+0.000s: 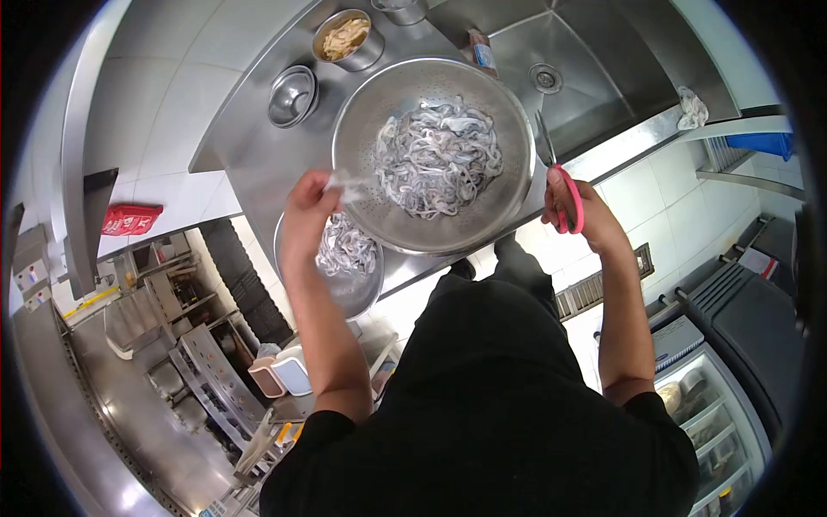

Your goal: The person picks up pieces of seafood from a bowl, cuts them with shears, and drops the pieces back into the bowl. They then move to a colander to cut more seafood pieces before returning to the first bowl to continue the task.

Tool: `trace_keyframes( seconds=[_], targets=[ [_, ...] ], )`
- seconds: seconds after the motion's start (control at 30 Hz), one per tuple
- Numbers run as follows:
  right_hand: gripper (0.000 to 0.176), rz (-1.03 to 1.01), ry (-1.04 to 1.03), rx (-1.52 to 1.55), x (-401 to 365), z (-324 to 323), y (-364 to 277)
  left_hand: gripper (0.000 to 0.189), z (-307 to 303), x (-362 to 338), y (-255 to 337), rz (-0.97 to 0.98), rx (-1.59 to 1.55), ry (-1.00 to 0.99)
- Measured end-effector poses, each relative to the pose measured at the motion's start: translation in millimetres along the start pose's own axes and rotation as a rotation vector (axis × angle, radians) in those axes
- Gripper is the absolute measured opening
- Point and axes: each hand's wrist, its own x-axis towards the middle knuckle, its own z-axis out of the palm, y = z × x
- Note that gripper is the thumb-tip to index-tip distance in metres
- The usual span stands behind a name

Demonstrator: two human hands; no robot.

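My right hand (pixel 579 207) is closed around the pink-red handles of a pair of scissors (pixel 568 194), whose blades point up toward the sink. My left hand (pixel 312 200) pinches a pale, motion-blurred squid strip (pixel 349 183) at the left rim of a large perforated steel colander (pixel 362 129). Inside the colander lies a heap of grey-white strips that look like squid (pixel 439 155). Below my left hand, a smaller bowl (pixel 355 297) holds more of the same squid strips (pixel 346 248), partly hidden by my forearm and the colander.
Nested steel bowls (pixel 293 96) and a steel pot (pixel 366 53) of yellowish pieces stand left of the colander's far side. A labelled packet (pixel 482 53) lies by the sink (pixel 594 77). A crumpled cloth (pixel 692 109) rests on the sink's right edge.
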Motion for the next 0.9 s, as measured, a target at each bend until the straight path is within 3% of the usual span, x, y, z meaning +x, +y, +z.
trace_keyframes(
  seconds=[0.07,0.2,0.33,0.4,0.6,0.67,0.9],
  targets=[
    [0.08,-0.005,-0.021,-0.023,-2.3,6.0,0.1,0.026,-35.0,-15.7,-33.2,0.071,0.311,0.075],
    [0.077,-0.021,0.015,-0.029,-7.7,15.2,1.8,0.041,-45.9,-41.8,-35.1,-0.018,0.822,0.011],
    [0.079,0.009,0.088,-0.007,-18.8,22.9,9.6,0.028,8.7,-8.1,-8.4,0.165,0.723,0.09],
    [0.081,0.023,0.1,0.016,-22.4,24.7,17.0,0.025,57.6,25.1,1.8,0.333,0.664,0.005],
    [0.076,0.056,0.061,0.025,-41.6,24.9,28.7,0.034,189.7,110.8,1.4,0.555,0.823,-0.15],
    [0.076,0.057,0.072,0.052,-48.6,25.2,32.4,0.033,209.0,133.0,-12.0,0.535,0.954,-0.189],
    [0.075,0.084,0.152,0.095,-60.0,15.3,42.3,0.024,195.4,129.5,-1.2,0.493,0.859,-0.223]
  ],
)
